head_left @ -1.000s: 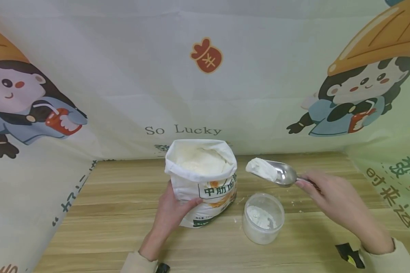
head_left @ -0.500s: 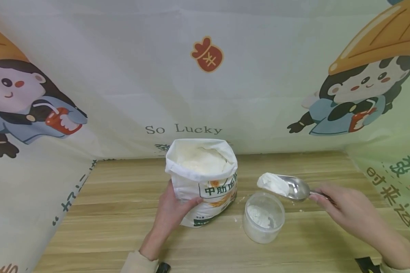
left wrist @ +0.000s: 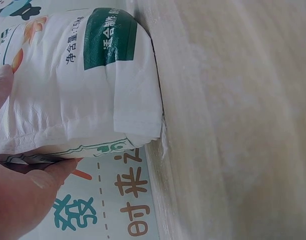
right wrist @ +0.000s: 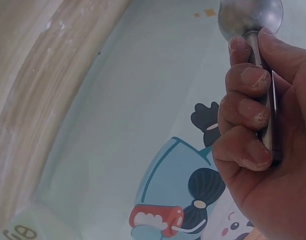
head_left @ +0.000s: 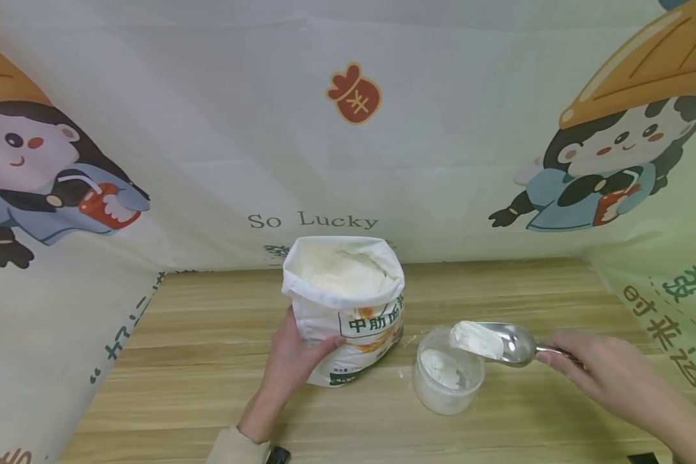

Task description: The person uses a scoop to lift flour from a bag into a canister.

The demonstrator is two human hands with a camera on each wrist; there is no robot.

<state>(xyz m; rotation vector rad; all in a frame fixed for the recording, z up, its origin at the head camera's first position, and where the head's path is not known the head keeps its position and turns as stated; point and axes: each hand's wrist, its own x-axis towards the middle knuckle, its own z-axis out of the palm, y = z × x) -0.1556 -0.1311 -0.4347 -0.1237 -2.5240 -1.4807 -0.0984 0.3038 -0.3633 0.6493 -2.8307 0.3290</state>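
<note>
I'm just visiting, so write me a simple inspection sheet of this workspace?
Surface: wood-grain table.
Job's things: open white bag, upright; clear tub holding some white powder; metal scoop, loaded, its tip overlapping the tub's rim in the head view.
Clutter: white specks on the table.
Hands: left hand grips the bag's side; right hand holds the scoop.
Cables: nothing seen.
Surroundings: printed sheets behind and at both sides.

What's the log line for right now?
left hand: grips bag | right hand: holds scoop | scoop: flour heaped, tip over tub | tub: some flour inside
</note>
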